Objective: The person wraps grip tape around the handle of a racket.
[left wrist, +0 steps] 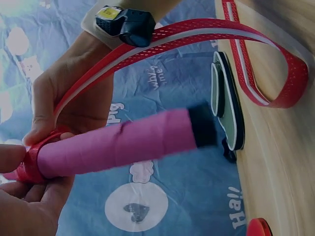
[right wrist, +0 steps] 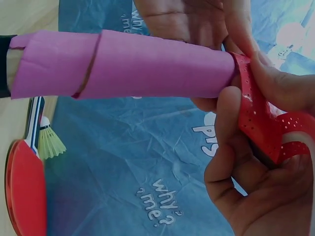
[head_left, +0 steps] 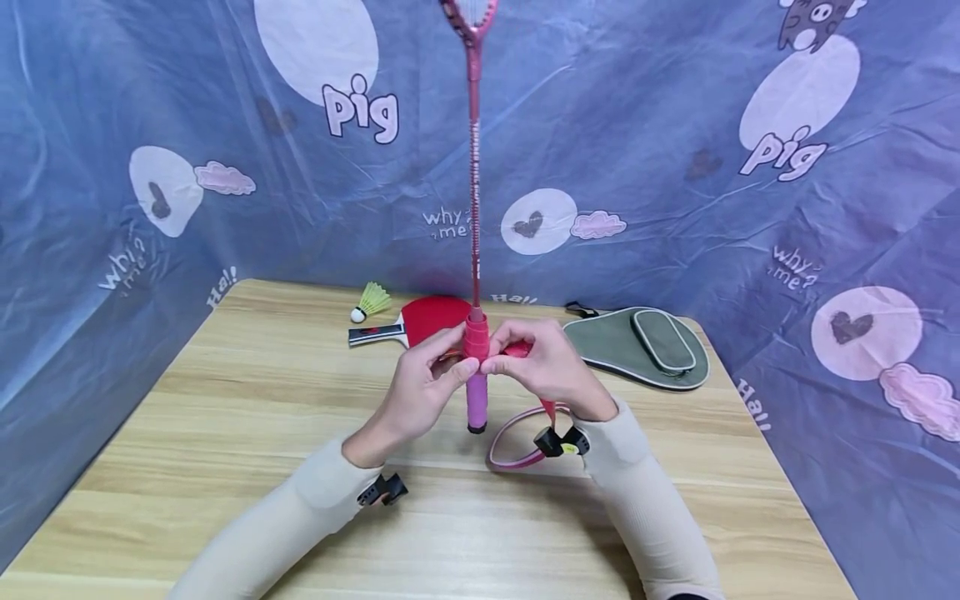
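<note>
On the far left of my head view, a yellow-green shuttlecock with a white head [head_left: 371, 302] lies at the back of the pale wood-grain worktop [head_left: 247, 400]. Just right of it I have a red-faced table tennis paddle [head_left: 435, 315], its dark, pale-edged handle towards the left. Next comes the left hand [head_left: 416, 385], thumb and fingers pinching the upper handle of a pinkish-red badminton racket [head_left: 475, 192]. The racket stands upright above the worktop, its head running out of my view at the top. Below the red-wrapped stretch, the handle is purple-pink with a black butt end. The right hand [head_left: 551, 362] meets the same spot from the other side, pinching a perforated red grip tape [right wrist: 258, 115]; my left wrist view shows its white-striped tail looping to the worktop. At the far right I see a flat grey-green paddle case with white piping [head_left: 600, 337] beside a blue printed sheet [head_left: 840, 250].
</note>
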Available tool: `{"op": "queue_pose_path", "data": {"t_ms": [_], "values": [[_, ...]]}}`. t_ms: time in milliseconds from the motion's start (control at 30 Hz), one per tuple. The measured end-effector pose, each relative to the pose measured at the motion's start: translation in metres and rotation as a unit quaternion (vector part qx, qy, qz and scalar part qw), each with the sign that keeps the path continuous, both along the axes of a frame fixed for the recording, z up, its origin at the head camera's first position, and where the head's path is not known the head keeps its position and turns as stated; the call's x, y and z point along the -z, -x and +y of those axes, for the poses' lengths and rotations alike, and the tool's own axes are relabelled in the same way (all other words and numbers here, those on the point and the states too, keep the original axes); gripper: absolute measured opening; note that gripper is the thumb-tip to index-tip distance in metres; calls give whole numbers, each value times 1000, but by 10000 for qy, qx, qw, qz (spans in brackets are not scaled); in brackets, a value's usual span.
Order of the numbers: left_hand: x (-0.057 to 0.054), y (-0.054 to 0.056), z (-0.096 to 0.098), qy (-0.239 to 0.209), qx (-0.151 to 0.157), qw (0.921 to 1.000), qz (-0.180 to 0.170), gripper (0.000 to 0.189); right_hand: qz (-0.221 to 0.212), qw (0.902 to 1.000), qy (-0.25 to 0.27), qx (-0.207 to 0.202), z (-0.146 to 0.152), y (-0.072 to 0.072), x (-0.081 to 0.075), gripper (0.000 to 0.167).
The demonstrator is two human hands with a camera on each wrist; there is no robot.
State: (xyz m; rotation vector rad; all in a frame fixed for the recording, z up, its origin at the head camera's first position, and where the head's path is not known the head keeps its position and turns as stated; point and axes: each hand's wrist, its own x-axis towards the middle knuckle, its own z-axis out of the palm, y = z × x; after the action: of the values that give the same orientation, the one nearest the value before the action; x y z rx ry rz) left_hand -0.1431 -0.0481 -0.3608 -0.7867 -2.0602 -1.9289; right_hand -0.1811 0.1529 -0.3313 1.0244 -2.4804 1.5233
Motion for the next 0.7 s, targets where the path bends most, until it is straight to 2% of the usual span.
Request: {"op": "queue_pose_path", "data": {"t_ms": [233, 467, 700], "values": [[-2, 1, 3, 2, -349, 9992, -196, 59, -243, 9996, 86, -144, -1, 0, 1, 13], [-6, 4, -4, 82, 9, 9993, -364, 59, -681, 9969, 210, -325, 2, -1, -1, 15], [-5, 5, -4, -149, 52, 9986, -506, 57, -500, 9979, 276, -299, 0, 1, -1, 15]]}}
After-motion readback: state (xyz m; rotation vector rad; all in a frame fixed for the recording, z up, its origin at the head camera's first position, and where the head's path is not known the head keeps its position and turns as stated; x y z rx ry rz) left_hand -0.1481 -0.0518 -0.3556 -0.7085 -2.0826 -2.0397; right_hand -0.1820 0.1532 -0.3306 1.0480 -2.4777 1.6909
